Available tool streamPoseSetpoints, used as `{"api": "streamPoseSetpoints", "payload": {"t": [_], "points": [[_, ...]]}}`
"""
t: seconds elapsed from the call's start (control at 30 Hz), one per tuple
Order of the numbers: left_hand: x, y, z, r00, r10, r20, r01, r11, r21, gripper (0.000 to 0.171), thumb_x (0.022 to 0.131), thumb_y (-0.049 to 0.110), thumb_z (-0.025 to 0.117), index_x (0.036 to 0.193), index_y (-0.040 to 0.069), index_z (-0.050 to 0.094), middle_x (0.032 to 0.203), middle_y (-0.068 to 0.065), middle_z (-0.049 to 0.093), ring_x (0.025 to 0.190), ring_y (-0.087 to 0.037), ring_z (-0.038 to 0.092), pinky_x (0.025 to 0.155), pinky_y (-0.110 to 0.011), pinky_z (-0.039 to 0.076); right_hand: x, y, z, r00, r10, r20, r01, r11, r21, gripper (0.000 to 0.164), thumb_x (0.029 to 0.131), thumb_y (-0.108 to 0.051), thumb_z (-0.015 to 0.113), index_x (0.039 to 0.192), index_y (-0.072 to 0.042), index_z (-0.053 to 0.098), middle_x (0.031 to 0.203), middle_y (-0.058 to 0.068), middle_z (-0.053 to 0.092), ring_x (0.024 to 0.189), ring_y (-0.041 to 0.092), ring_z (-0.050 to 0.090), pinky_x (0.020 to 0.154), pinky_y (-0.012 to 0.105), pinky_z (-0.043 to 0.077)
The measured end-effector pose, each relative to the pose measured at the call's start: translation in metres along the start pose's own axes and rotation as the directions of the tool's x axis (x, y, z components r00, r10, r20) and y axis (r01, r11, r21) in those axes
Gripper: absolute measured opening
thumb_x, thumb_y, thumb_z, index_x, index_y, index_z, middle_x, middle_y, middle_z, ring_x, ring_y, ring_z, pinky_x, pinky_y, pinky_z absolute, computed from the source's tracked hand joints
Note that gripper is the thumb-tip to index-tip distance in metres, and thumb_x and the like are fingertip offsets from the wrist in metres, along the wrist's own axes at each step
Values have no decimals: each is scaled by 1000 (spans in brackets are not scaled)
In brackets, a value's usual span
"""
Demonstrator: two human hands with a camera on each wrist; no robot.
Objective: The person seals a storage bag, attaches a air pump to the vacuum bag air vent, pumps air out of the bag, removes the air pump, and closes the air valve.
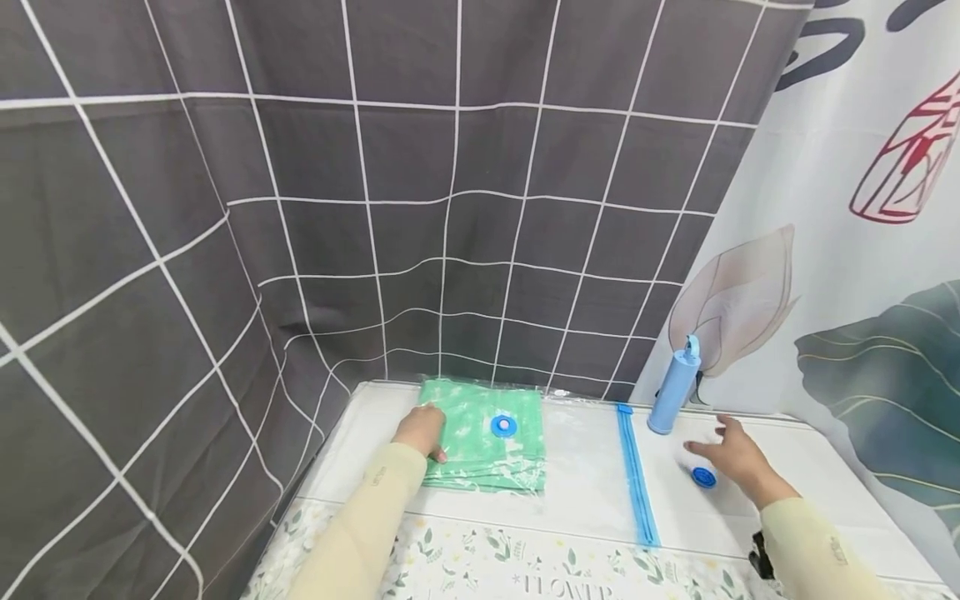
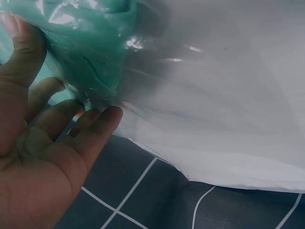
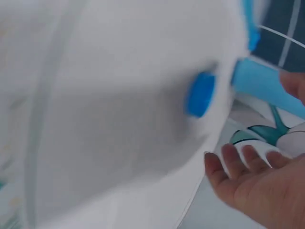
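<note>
Folded green cloth lies inside a clear vacuum storage bag [image 1: 468, 446] with a round blue valve [image 1: 504, 426]. My left hand [image 1: 422, 429] holds the bag's left edge, thumb over the green part and fingers bent at the side, as the left wrist view [image 2: 52, 129] shows. My right hand [image 1: 738, 458] hovers with fingers spread, holding nothing. Beside it a round blue valve cap [image 1: 703, 477] lies on the table, also visible in the right wrist view as a blurred cap [image 3: 200, 94]. A light blue hand pump [image 1: 672, 392] stands behind that hand.
The bag's blue zip strip [image 1: 637, 475] runs across the white tabletop [image 1: 585, 475]. A flower-printed cloth [image 1: 480, 558] covers the front. Dark grid curtain [image 1: 412, 233] hangs behind and left, and a printed white curtain [image 1: 862, 275] hangs at the right. A small black object [image 1: 761, 557] shows by the right sleeve.
</note>
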State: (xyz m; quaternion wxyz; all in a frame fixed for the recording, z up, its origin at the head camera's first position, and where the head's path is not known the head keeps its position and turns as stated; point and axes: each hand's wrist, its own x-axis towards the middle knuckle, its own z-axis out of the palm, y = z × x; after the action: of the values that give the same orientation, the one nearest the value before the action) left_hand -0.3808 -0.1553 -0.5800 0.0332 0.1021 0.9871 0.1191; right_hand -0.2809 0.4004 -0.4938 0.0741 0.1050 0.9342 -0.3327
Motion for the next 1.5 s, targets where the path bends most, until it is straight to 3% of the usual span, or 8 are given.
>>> {"api": "streamPoseSetpoints", "payload": {"t": [0.17, 0.37, 0.53, 0.73, 0.87, 1.13, 1.27, 1.5], "points": [[4, -7, 4, 1000, 9, -7, -9, 1000, 2, 81, 59, 35, 103, 130, 3, 80, 158, -27, 68, 149, -49, 65, 127, -62, 54, 21, -31, -4, 1000, -18, -1, 17, 960, 279, 118, 112, -30, 67, 171, 8, -27, 183, 40, -12, 168, 69, 9, 138, 81, 19], [-6, 3, -8, 1000, -23, 5, 23, 1000, -4, 87, 61, 35, 102, 139, 6, 77, 163, -27, 63, 150, -49, 64, 129, -60, 53, 42, -50, 8, 998, -42, -53, 59, 914, 401, 114, 110, -16, 65, 173, 4, -28, 184, 37, -18, 171, 67, 1, 140, 78, 17], [-9, 3, -6, 1000, -28, -8, 27, 999, -38, 91, 59, 36, 102, 143, 9, 77, 166, -27, 60, 152, -49, 63, 129, -61, 52, 49, -49, 19, 998, -3, -57, 25, 915, 402, 111, 108, -10, 64, 173, 7, -25, 182, 41, -16, 170, 67, 0, 139, 78, 15], [-29, 17, -29, 999, -40, -2, 39, 998, -49, 86, 62, 31, 102, 141, 5, 77, 163, -27, 63, 150, -50, 64, 128, -62, 53, 47, -52, 24, 998, -8, -58, 29, 930, 367, 102, 112, -14, 56, 173, 7, -23, 181, 44, -10, 169, 70, 4, 138, 80, 18], [-11, 6, -7, 1000, -27, -9, 27, 999, -26, 87, 60, 32, 103, 139, 5, 78, 161, -26, 65, 150, -49, 64, 126, -62, 54, 46, -46, 22, 997, -31, -75, 54, 943, 329, 95, 113, -15, 52, 174, 8, -18, 180, 46, -4, 167, 71, 9, 136, 82, 20], [-6, 9, -5, 999, -37, 17, 37, 999, -3, 80, 59, 32, 103, 130, 6, 81, 162, -25, 65, 150, -49, 65, 126, -61, 55, 39, -50, 20, 985, -43, -168, 83, 968, 238, 84, 115, -22, 54, 178, 6, 7, 179, 45, 19, 164, 70, 28, 133, 80, 34], [-4, 8, -5, 1000, -15, -1, 15, 1000, 11, 68, 59, 32, 103, 118, 5, 82, 154, -25, 71, 143, -50, 68, 123, -61, 57, 32, -73, 20, 974, -123, -188, 164, 962, 218, 81, 117, -27, 55, 177, 6, 12, 180, 43, 24, 163, 68, 34, 130, 79, 40], [-9, 17, -18, 999, -35, 27, 35, 999, 5, 68, 60, 34, 101, 118, 4, 82, 153, -25, 72, 144, -50, 68, 124, -62, 57, 22, -140, 38, 932, -299, -204, 343, 911, 228, 76, 114, -25, 65, 173, 3, 27, 171, 42, 44, 154, 61, 54, 128, 71, 49]]}}
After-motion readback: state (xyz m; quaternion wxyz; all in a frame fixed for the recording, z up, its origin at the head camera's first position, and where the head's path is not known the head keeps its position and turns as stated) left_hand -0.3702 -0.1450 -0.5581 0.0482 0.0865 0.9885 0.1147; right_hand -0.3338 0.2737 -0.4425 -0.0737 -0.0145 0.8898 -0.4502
